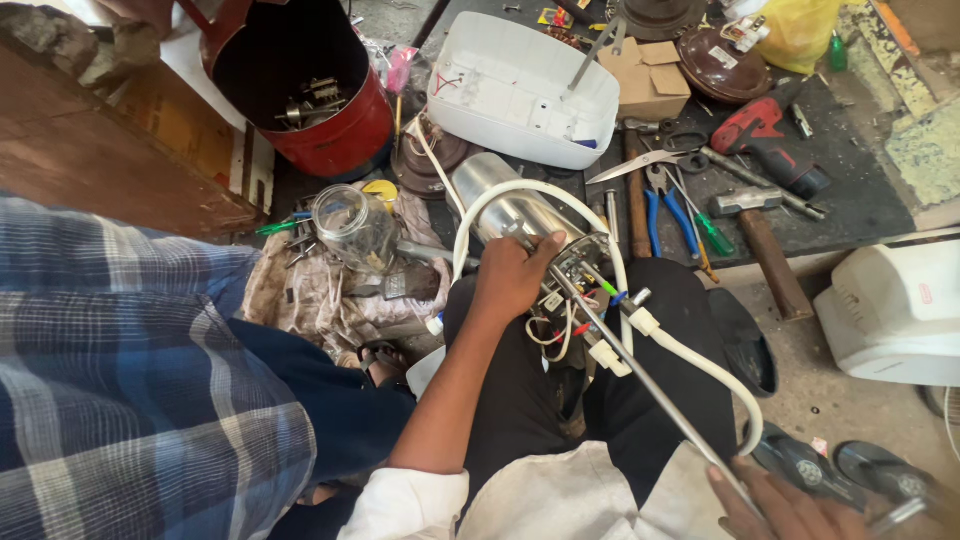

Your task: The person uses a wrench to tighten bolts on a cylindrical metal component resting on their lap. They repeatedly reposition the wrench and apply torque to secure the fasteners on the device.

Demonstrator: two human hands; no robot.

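**Rod in the end of the metal cylinder**

Here the left hand (512, 272) is clenched over the near end of a shiny metal cylinder (505, 200), which lies across the person's lap with its far end pointing toward the cluttered workbench (860, 200). The right hand (790, 505), at the bottom edge of view, grasps the near end of a long thin steel rod (640, 375); the rod runs up and left, its tip at the cylinder's open end among small coloured wires (600, 290).

Judgement: the step in hand looks like probing or driving a fastener at the end plate, the left hand steadying. The next move calls for keeping the rod in line with its seat and the cylinder from rolling; whether the tip is seated cannot be told.

Materials:
- Cylinder: polished metal, smooth, reflective.
- White hose (690, 350): glossy, looping over the cylinder and down past the knee.
- Rod: straight, grey, matte.
- Glass jar (352, 225): clear, lying on a stained cloth (300, 290).
- Red bucket (320, 90): dark inside, holding metal parts.
- White plastic casing (520, 95): open, upturned.
- Blue-handled pliers (665, 205) and a hammer (765, 235) well apart to the right.
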